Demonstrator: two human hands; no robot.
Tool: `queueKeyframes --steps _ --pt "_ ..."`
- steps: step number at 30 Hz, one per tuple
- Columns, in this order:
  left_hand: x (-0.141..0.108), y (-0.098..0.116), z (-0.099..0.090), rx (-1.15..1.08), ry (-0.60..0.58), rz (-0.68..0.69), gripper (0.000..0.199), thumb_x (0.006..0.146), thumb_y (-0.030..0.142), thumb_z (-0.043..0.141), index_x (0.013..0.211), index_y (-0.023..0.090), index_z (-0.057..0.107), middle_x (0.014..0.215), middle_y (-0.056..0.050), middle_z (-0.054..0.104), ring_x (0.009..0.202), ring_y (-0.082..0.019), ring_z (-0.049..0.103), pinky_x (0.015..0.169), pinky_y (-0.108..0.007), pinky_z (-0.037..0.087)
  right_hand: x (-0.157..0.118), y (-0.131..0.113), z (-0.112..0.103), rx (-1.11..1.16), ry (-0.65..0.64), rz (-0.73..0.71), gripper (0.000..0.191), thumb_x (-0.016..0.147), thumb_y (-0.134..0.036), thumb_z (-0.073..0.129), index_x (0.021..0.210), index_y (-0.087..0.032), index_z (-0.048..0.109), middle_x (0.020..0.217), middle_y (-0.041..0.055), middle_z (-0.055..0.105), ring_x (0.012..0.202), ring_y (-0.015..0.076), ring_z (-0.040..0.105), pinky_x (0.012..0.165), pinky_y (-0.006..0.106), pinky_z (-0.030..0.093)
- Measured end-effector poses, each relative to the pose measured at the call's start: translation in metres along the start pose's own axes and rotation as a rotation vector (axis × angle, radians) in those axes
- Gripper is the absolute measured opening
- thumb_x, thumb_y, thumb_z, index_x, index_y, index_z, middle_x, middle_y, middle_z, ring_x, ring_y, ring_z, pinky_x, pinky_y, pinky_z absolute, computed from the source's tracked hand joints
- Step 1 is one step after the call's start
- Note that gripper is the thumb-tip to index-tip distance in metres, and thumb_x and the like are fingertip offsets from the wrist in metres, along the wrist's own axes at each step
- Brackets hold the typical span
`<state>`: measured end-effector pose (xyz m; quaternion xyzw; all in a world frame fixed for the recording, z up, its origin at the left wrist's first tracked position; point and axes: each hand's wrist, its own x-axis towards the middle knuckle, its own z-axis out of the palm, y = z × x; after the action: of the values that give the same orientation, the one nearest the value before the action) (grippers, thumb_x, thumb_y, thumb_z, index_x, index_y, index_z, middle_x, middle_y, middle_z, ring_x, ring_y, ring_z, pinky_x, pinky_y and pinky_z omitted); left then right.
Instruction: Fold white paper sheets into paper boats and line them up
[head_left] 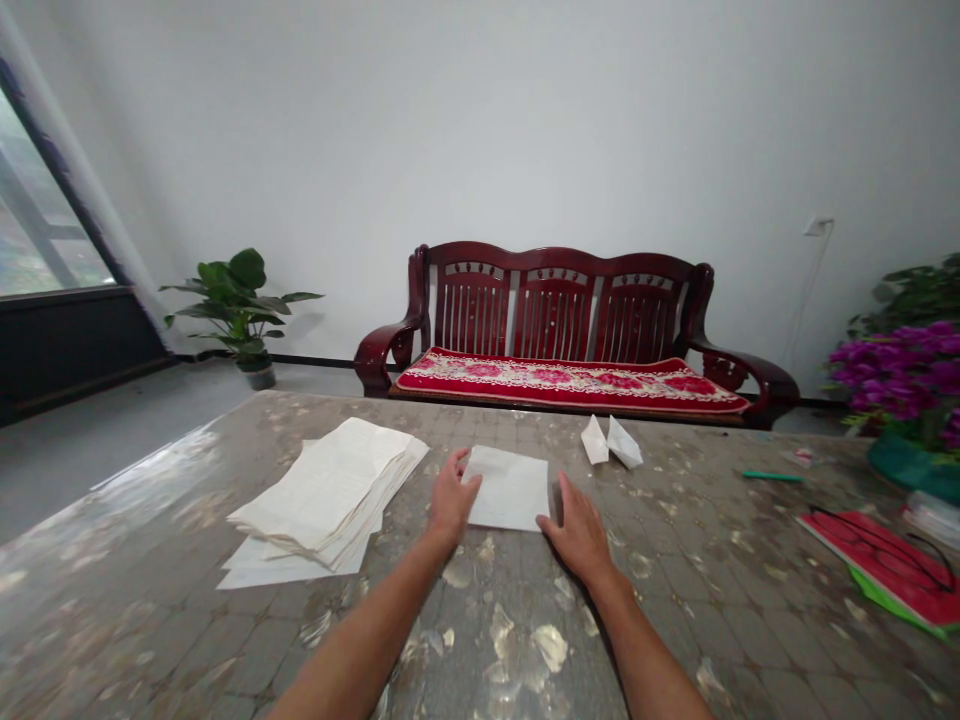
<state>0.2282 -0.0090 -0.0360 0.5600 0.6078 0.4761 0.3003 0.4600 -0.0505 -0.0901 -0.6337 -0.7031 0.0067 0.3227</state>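
Note:
A single sheet of white paper (pixel 508 488) lies flat on the table (pixel 697 580) between my hands. My left hand (pixel 452 497) sits at the sheet's left edge, its fingertips touching the paper. My right hand (pixel 577 530) rests flat by the lower right corner, fingers spread. Left of my left hand lies a thick, uneven stack of creased paper sheets (pixel 322 495). Two small folded paper pieces (pixel 611 442) stand near the far edge, beyond the sheet.
A green marker (pixel 772 476) and a red book (pixel 885 565) with eyeglasses on it lie to the right. Purple artificial flowers (pixel 900 375) stand at the right. Beyond the table's far edge are a red-cushioned wooden bench (pixel 570 330) and a potted plant (pixel 240 310).

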Motion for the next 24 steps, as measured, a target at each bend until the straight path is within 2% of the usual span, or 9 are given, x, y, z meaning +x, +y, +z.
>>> queueKeyframes --steps 3,5,7,9,12,15,18,21,24 --pt "-0.013 0.016 -0.008 0.172 0.258 0.464 0.032 0.082 0.01 0.057 0.111 0.021 0.064 0.096 -0.004 0.071 0.087 -0.018 0.064 0.082 -0.03 0.047 -0.001 0.0 -0.004 0.041 0.183 -0.027 0.08 0.081 -0.031 0.059 0.152 -0.017 0.024 0.144 0.0151 0.047 0.13 0.029 0.046 0.107 0.047 0.039" --pt "-0.025 0.024 -0.011 0.342 0.236 0.797 0.028 0.086 0.008 0.053 0.104 0.023 0.068 0.09 -0.003 0.071 0.086 -0.018 0.061 0.081 -0.031 0.043 -0.003 -0.003 -0.009 0.043 0.289 -0.063 0.08 0.082 -0.03 0.058 0.152 -0.017 0.022 0.147 0.0157 0.044 0.134 0.0291 0.042 0.108 0.049 0.037" --pt "-0.04 0.028 -0.009 0.488 0.144 0.984 0.025 0.091 0.012 0.053 0.104 0.026 0.069 0.089 -0.004 0.07 0.084 -0.018 0.059 0.078 -0.031 0.04 -0.005 -0.009 -0.017 0.03 0.339 -0.121 0.078 0.082 -0.027 0.057 0.152 -0.017 0.024 0.15 0.0153 0.04 0.137 0.0287 0.038 0.11 0.049 0.035" --pt "-0.055 0.026 -0.002 0.605 0.047 1.01 0.02 0.093 0.018 0.054 0.104 0.026 0.068 0.089 -0.004 0.069 0.083 -0.02 0.056 0.076 -0.033 0.038 -0.008 -0.018 -0.023 0.008 0.302 -0.207 0.073 0.081 -0.022 0.056 0.15 -0.019 0.031 0.152 0.0131 0.038 0.141 0.0277 0.032 0.111 0.049 0.033" --pt "-0.07 0.019 0.011 0.709 -0.131 0.945 0.018 0.095 0.023 0.051 0.104 0.024 0.066 0.089 -0.006 0.067 0.085 -0.022 0.055 0.075 -0.035 0.038 -0.011 -0.028 -0.028 -0.01 0.086 -0.348 0.065 0.075 -0.014 0.054 0.14 -0.024 0.05 0.151 0.0078 0.042 0.143 0.0271 0.028 0.114 0.048 0.029" --pt "-0.072 0.01 0.015 0.702 -0.286 0.922 0.021 0.095 0.023 0.049 0.11 0.025 0.065 0.099 -0.006 0.067 0.092 -0.022 0.055 0.082 -0.036 0.04 -0.011 -0.028 -0.023 0.044 -0.087 -0.396 0.055 0.074 -0.011 0.053 0.126 -0.025 0.064 0.136 0.0071 0.059 0.133 0.0257 0.043 0.11 0.045 0.036" --pt "-0.06 -0.001 0.004 0.625 -0.441 0.923 0.04 0.089 0.019 0.056 0.127 0.029 0.057 0.128 -0.006 0.06 0.117 -0.024 0.051 0.1 -0.04 0.038 -0.009 -0.017 -0.014 0.15 -0.09 -0.355 0.05 0.077 -0.009 0.046 0.118 -0.024 0.07 0.123 0.0075 0.068 0.119 0.0218 0.057 0.106 0.043 0.043" --pt "-0.039 -0.017 -0.013 0.608 -0.403 0.787 0.057 0.082 0.013 0.057 0.138 0.025 0.05 0.144 -0.008 0.05 0.133 -0.026 0.042 0.112 -0.044 0.03 -0.007 -0.007 -0.008 0.291 -0.067 -0.322 0.053 0.073 -0.005 0.042 0.112 -0.024 0.073 0.123 0.0066 0.068 0.122 0.0199 0.057 0.107 0.043 0.044" --pt "-0.022 -0.03 -0.022 0.619 -0.358 0.67 0.05 0.086 0.015 0.054 0.136 0.024 0.053 0.148 -0.009 0.047 0.136 -0.025 0.041 0.114 -0.043 0.032 -0.006 -0.003 -0.008 0.439 -0.098 -0.293 0.053 0.071 -0.005 0.041 0.107 -0.025 0.074 0.122 0.0049 0.068 0.125 0.0191 0.056 0.108 0.045 0.044"
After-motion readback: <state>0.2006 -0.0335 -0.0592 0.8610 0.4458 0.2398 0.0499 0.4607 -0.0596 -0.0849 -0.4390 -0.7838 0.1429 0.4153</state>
